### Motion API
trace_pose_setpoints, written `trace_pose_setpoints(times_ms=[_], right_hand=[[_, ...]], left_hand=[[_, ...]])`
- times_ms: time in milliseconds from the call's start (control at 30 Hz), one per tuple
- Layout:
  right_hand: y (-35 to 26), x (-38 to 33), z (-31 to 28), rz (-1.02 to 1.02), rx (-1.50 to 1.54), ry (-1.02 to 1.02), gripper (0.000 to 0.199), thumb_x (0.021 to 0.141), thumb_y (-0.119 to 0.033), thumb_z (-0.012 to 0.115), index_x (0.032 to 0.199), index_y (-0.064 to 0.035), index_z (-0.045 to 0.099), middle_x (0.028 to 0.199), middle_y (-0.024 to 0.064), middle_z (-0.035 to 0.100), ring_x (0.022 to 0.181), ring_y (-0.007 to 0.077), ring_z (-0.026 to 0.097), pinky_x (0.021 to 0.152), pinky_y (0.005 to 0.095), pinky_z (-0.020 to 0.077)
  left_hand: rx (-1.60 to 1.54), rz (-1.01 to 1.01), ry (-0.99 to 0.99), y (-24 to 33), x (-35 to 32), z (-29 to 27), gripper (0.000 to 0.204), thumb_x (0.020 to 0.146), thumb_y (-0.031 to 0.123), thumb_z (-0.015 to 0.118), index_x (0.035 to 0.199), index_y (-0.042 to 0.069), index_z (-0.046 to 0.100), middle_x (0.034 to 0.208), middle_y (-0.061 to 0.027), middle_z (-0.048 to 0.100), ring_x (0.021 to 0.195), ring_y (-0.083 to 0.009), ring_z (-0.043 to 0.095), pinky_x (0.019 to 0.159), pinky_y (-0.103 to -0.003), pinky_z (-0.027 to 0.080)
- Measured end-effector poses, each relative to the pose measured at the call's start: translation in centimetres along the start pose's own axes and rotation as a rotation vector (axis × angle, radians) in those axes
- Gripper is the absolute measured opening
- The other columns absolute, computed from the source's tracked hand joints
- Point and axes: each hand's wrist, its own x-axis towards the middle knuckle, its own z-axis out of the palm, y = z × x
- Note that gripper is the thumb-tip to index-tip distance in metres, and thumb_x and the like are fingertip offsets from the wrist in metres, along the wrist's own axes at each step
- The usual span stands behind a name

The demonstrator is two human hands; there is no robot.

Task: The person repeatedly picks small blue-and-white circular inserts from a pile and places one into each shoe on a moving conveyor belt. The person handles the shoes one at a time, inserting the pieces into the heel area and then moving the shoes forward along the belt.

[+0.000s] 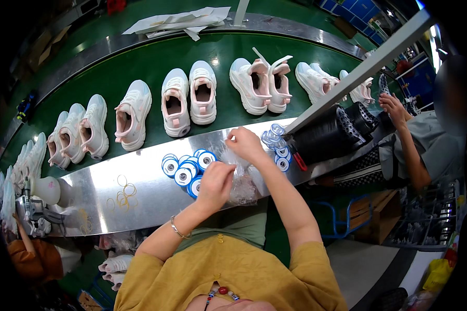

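Observation:
Over the metal ledge, my left hand point(216, 186) is closed in a pinch beside clear plastic bags point(242, 187). Farther off and to the right, my right hand point(245, 144) is also pinched, at the far side of the same clear plastic. What either set of fingertips grips is too small and see-through to make out. Left of my hands lies a pile of round white tags with blue rims point(183, 176). More round tags point(282, 153), some wrapped in clear plastic, sit right of my right hand. Beyond stands a pair of white and pink sneakers point(203, 93).
Several more sneakers point(132, 114) line the green conveyor belt point(155, 54). Yellow rubber bands point(123, 197) and a white round container point(47, 189) are on the ledge point(88, 194) at left. At right are a slanted metal post point(366, 62), black boots point(316, 137) and a co-worker's hand point(394, 109).

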Motion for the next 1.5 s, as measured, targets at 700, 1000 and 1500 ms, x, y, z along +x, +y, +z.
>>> trace_pose_setpoints(times_ms=[700, 1000, 1500], right_hand=[[1.3, -0.8, -3.9, -0.035, 1.499, 0.514, 0.008, 0.091, -0.008, 0.057, 0.093, 0.0001, 0.056, 0.089, 0.0079, 0.062, 0.077, 0.0123, 0.058, 0.072, 0.0247, 0.0484], [2.4, -3.7, -4.5, 0.209, 1.331, 0.195, 0.006, 0.089, -0.010, 0.059, 0.088, -0.0054, 0.055, 0.066, -0.0002, 0.051, 0.048, 0.0016, 0.036, 0.040, 0.0168, 0.0225], [1.6, -4.2, -3.2, 0.238, 1.352, 0.095, 0.006, 0.088, -0.008, 0.060, 0.087, -0.0043, 0.055, 0.066, 0.0002, 0.052, 0.046, 0.0009, 0.035, 0.038, 0.0158, 0.0225]], left_hand=[[0.326, 0.026, -0.420, 0.5, -2.1, 5.2, 0.043, 0.084, 0.017, 0.058, 0.119, -0.006, 0.051, 0.130, -0.0241, 0.047, 0.126, -0.0366, 0.041, 0.102, -0.044, 0.035], [0.467, -0.075, -0.212, -2.3, 2.0, -0.7, 0.033, 0.076, 0.009, 0.066, 0.107, -0.001, 0.059, 0.116, -0.0181, 0.056, 0.108, -0.0334, 0.052, 0.090, -0.041, 0.043], [0.145, -0.487, -0.360, -5.5, 4.2, -2.5, 0.023, 0.075, 0.016, 0.070, 0.088, -0.003, 0.067, 0.091, -0.0181, 0.057, 0.090, -0.0327, 0.053, 0.081, -0.037, 0.044]])
